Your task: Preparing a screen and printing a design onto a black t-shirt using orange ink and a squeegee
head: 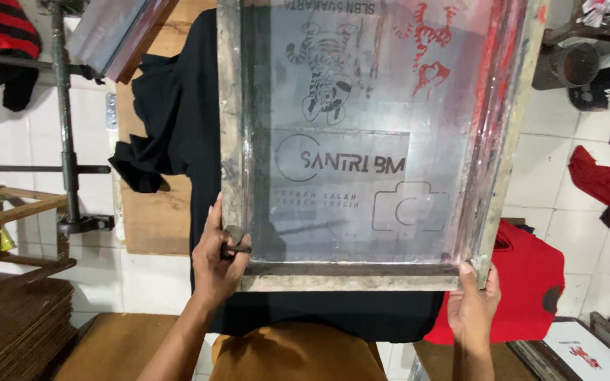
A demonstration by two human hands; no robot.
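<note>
Red cloth (605,180) on tiles, cardboard stack (12,324) nr bench.

Above the table: the printing screen (361,141) covers the black shirt (178,120), blocking reach from above.
Left: metal stand (65,127) and wooden rack (8,212) crowd the side.
Right: open tiled floor (552,162), with red cloth (601,182).
Near edge: hands (219,254) grip the frame's corners.

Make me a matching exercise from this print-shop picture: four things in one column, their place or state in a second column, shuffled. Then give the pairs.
Things
1. screen frame
2. black shirt
3. red garment
4. left hand

Places or states
A. spread on the board under the frame
B. lying low at the right, beside the right hand
C. gripping the frame's near left corner
D. held by both hands over the shirt

Pairs: 1-D, 2-A, 3-B, 4-C
</note>
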